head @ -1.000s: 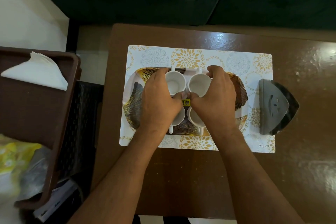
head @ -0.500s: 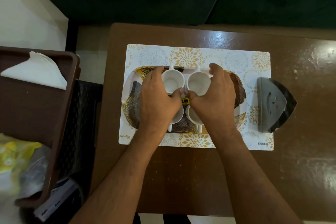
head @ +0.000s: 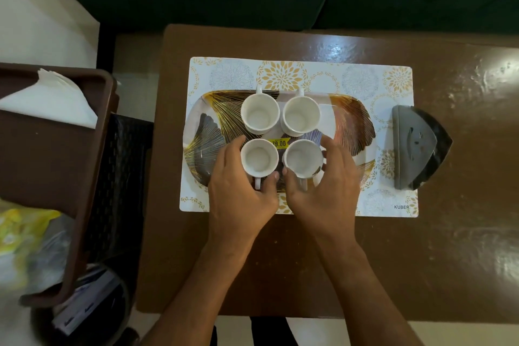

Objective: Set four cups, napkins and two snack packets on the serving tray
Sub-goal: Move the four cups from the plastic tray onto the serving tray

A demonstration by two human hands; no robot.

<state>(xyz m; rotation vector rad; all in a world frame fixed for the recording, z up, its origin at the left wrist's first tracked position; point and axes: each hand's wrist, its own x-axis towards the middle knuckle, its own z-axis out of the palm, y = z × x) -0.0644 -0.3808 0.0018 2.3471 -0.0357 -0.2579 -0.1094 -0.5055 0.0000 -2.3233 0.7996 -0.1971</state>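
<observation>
Four white cups stand in a square on the leaf-patterned serving tray [head: 351,121]: far left cup [head: 259,114], far right cup [head: 300,116], near left cup [head: 259,159] and near right cup [head: 302,159]. My left hand [head: 238,191] curls around the near left cup, thumb by its handle. My right hand [head: 328,185] wraps the near right cup the same way. White napkins [head: 53,98] lie in a brown bin [head: 56,163] to the left. A yellow snack packet [head: 22,233] shows blurred at the left edge.
The tray sits on a floral placemat [head: 323,76] on a brown table [head: 449,233]. A grey napkin holder [head: 415,149] stands right of the tray on the mat's edge. A dark sofa runs behind the table. A black basket stands between bin and table.
Both hands have drawn back from the far pair of cups to the near pair. The far cups now stand uncovered, and the yellow price sticker shows between the cups.
</observation>
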